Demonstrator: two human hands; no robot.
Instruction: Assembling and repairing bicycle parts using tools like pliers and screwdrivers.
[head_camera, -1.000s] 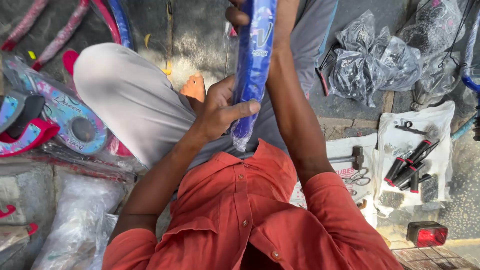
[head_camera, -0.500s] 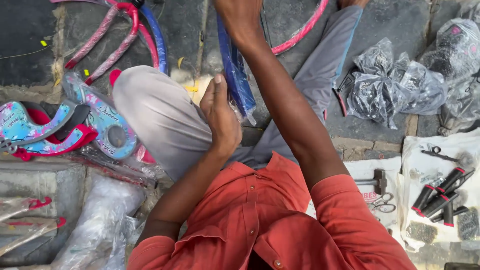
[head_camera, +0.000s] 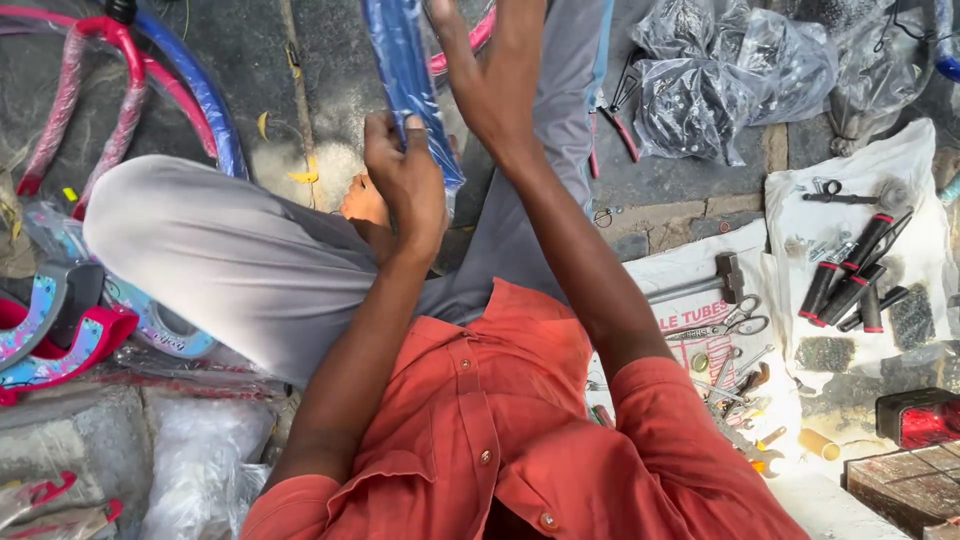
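1. two hands work one long blue plastic-wrapped part (head_camera: 410, 90), which stands near upright at the far centre of the scene, above my grey trouser knee (head_camera: 230, 260).
2. my left hand (head_camera: 405, 185) is closed around the lower end of the blue part, fingers wrapped over its near edge.
3. my right hand (head_camera: 495, 75) grips the same part higher up, on its right side, thumb toward it.
4. to the right, black-handled tools (head_camera: 850, 285) lie on a white cloth (head_camera: 900, 160); scissors (head_camera: 735, 320) lie nearer me.
5. to the far left lies a red and blue bicycle frame (head_camera: 130, 90).
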